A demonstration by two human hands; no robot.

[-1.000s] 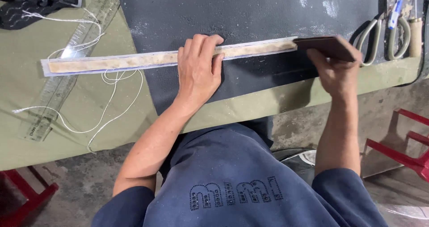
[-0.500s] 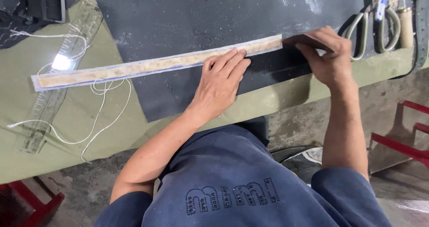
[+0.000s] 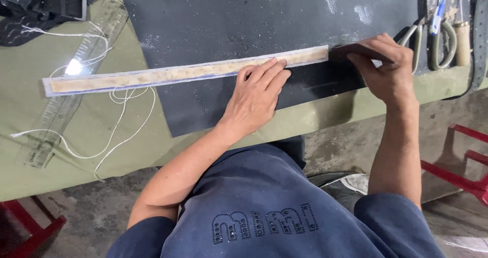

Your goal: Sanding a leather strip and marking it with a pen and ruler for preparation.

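While my left hand (image 3: 256, 93) presses flat on the long pale strip (image 3: 178, 74) mid-frame, my right hand (image 3: 389, 67) grips a dark block (image 3: 356, 50) at its end, so I judge trimming underway, needing steady pressure.

The left hand (image 3: 256, 93) lies flat, palm down, with the fingers (image 3: 269, 70) straight and close together, the forearm reaching up from the lower left. The right hand (image 3: 389, 70) is curled, knuckles up, near the table's right end, its forearm almost vertical.
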